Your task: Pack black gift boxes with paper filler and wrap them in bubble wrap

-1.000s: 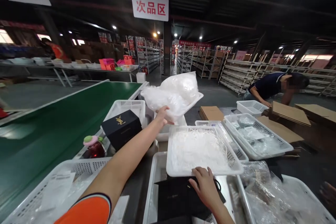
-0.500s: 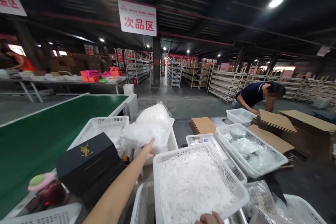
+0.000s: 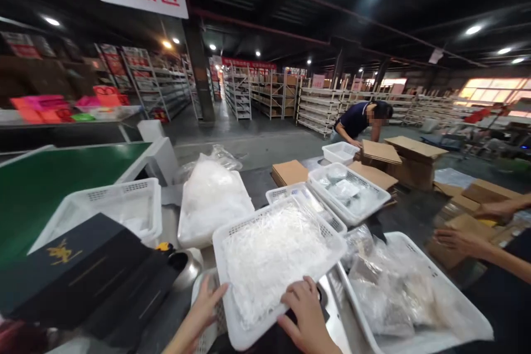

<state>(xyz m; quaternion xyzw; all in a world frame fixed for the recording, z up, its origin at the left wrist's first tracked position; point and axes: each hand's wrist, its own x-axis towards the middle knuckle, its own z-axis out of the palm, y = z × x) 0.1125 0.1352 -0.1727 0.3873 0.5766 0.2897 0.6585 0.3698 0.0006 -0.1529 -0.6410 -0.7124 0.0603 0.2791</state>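
Observation:
A white perforated plastic basket (image 3: 232, 337) filled with white shredded paper (image 3: 274, 254) stands tilted in front of me. My right hand (image 3: 305, 310) grips its near rim, fingers over the edge and thumb outside. My left hand (image 3: 203, 310) is beside the basket's left wall, thumb and fingers apart, the thumb at or close to the rim. Behind it, a large bag of white filling (image 3: 213, 191) rests in another white basket (image 3: 185, 227). Left of my left hand lies a black box (image 3: 78, 265) with a gold logo.
Another basket (image 3: 155, 210) stands beside the green conveyor (image 3: 83, 168). To the right are a basket of clear packages (image 3: 352, 191), a basket of plastic bags (image 3: 468, 326) and cardboard (image 3: 375, 152). Another person's hands (image 3: 464, 240) work at far right; a person (image 3: 357, 119) bends over behind.
My left hand has left the bag of white filling and come back to the near basket's left side. More of my right hand shows on the rim. The view has turned right.

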